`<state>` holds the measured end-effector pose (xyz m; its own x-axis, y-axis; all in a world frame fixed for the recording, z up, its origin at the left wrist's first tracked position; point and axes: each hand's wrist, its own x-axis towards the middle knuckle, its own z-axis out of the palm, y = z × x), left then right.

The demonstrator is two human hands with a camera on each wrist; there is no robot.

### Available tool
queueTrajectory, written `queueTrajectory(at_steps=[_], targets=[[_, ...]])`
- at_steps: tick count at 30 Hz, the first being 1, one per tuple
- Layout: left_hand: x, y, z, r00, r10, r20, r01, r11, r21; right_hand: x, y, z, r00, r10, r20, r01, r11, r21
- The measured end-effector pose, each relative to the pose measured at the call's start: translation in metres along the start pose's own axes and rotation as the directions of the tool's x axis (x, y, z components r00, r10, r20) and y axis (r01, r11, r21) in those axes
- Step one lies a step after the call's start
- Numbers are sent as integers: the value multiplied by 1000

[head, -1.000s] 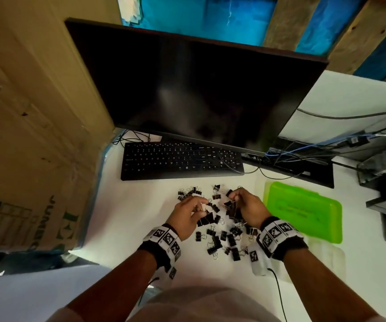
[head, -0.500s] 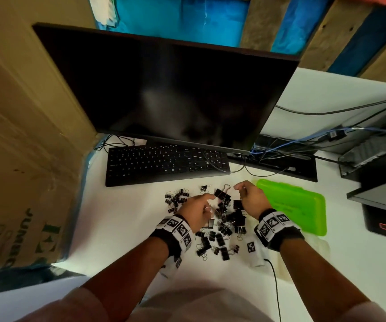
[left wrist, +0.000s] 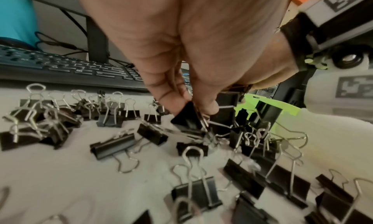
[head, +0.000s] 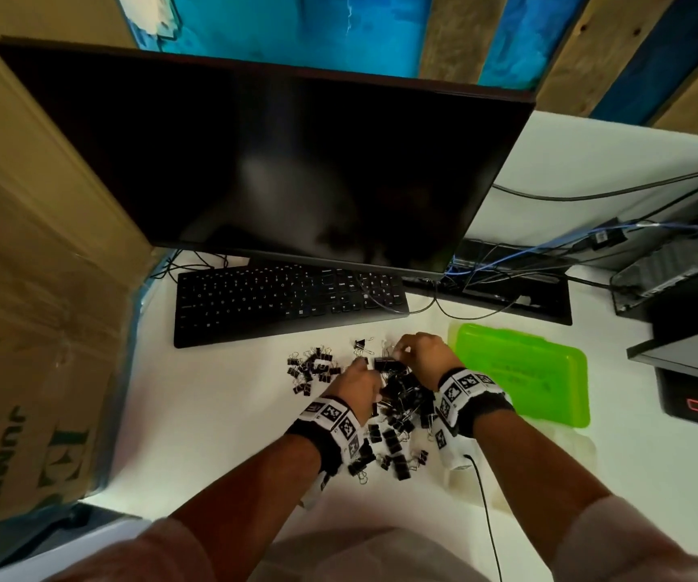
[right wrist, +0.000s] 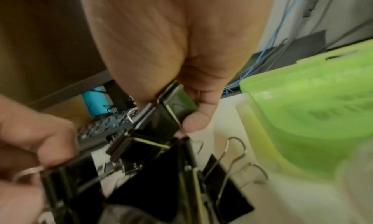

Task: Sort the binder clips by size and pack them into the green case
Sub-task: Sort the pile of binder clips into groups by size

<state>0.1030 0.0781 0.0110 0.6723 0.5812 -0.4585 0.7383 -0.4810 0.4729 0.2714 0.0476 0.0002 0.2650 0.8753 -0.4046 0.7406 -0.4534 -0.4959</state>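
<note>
A heap of black binder clips [head: 399,403] of mixed sizes lies on the white desk [head: 212,413], with a cluster of small clips [head: 311,367] to its left. The green case [head: 523,371] sits shut, right of the heap. My left hand [head: 359,382] is over the heap's far left part and pinches one black binder clip [left wrist: 188,118] between thumb and fingers [left wrist: 167,98]. My right hand [head: 416,354] hovers beside the case and grips a large binder clip [right wrist: 161,115] with thumb and fingers. More clips [right wrist: 220,179] lie under it.
A black keyboard [head: 288,300] and a dark monitor [head: 275,161] stand just beyond the clips. A cardboard box [head: 23,287] walls the left side. Cables [head: 506,283] and a computer unit [head: 683,270] crowd the right. A translucent plastic piece [head: 557,455] lies near the case.
Both hands have shifted toward the far side of the heap, the right hand closer to the case. The head view has swung, so the scene sits differently in frame.
</note>
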Motion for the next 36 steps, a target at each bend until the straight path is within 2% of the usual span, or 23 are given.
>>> queueTrajectory(at_steps=[3, 6, 8, 11, 13, 16, 19, 24, 27, 31, 36], targets=[[-1, -4, -3, 1000, 17, -8, -17, 1000, 8, -9, 6, -11, 994, -46, -101, 60, 988, 144], [-4, -3, -8, 999, 49, -10, -49, 999, -4, -18, 12, -27, 986, -54, -161, 81, 983, 165], [-9, 1, -13, 996, 84, -4, -84, 996, -25, -19, 16, -33, 995, -52, -80, 58, 995, 82], [-18, 12, -18, 989, 132, 63, -127, 989, -78, -13, 14, -31, 995, 30, 92, -26, 999, -42], [-20, 20, -17, 983, 131, 132, -112, 984, -137, -9, 9, -28, 990, 55, 129, -42, 994, -102], [-22, 30, -5, 966, 71, 249, -42, 992, -123, -9, -3, -23, 984, 19, 177, 17, 980, -198], [-21, 41, 6, 951, -20, 310, 23, 1000, -8, -9, -13, -17, 968, -2, 252, 76, 956, -282], [-14, 49, 14, 952, -98, 291, 79, 994, 76, -4, -18, -12, 961, -28, 274, 123, 934, -335], [-10, 49, 18, 961, -102, 258, 98, 995, 28, -5, -16, -9, 951, -59, 304, 162, 931, -326], [-6, 47, 19, 957, -154, 246, 166, 986, -27, -5, -14, -8, 950, -36, 311, 119, 961, -251], [-2, 41, 19, 964, -121, 237, 149, 983, -105, -1, -12, -7, 952, -3, 305, 86, 963, -257]])
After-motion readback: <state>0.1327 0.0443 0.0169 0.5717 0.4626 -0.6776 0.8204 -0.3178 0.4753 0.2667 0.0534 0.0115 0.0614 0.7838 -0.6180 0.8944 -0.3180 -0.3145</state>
